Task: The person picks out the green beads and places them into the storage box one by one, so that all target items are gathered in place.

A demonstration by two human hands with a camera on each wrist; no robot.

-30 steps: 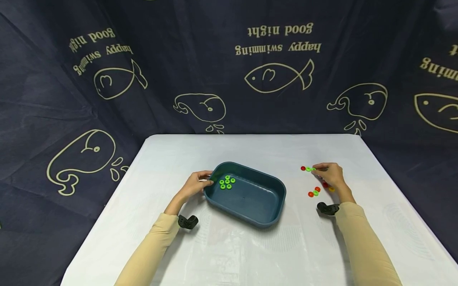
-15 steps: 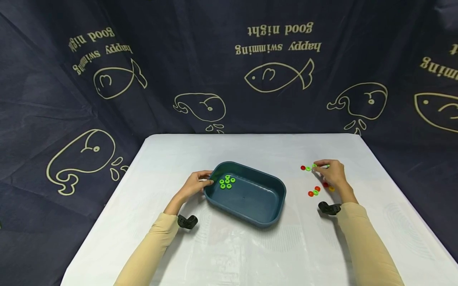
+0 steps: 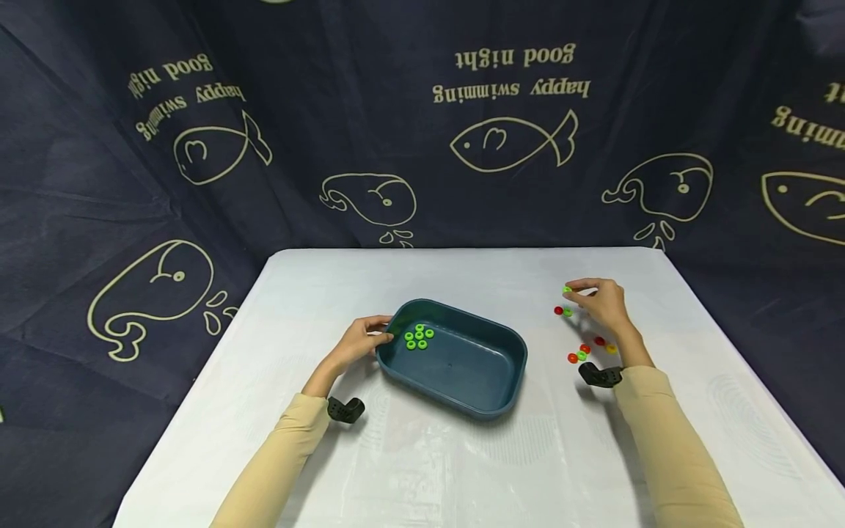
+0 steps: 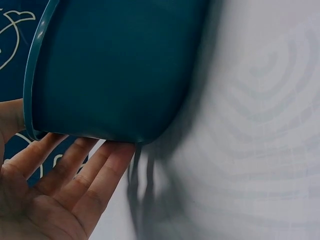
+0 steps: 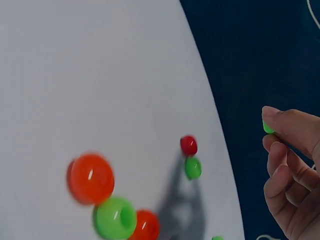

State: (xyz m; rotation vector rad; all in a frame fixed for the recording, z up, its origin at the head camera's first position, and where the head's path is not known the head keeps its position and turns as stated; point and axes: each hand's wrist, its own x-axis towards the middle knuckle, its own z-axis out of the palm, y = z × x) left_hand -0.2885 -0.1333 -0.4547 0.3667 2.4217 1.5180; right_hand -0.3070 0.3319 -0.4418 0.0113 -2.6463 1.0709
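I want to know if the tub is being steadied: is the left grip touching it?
Touching. The left wrist view shows the left grip with its fingertips against the outer wall of the blue tub, no gap visible.

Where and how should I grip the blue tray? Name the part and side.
Grip the blue tray by the rim at its short left end, coming from the left, thumb over the rim, fingers against the outer wall. That should suit: it sits upright, its rim is raised and thin, and the left hand holds it there.
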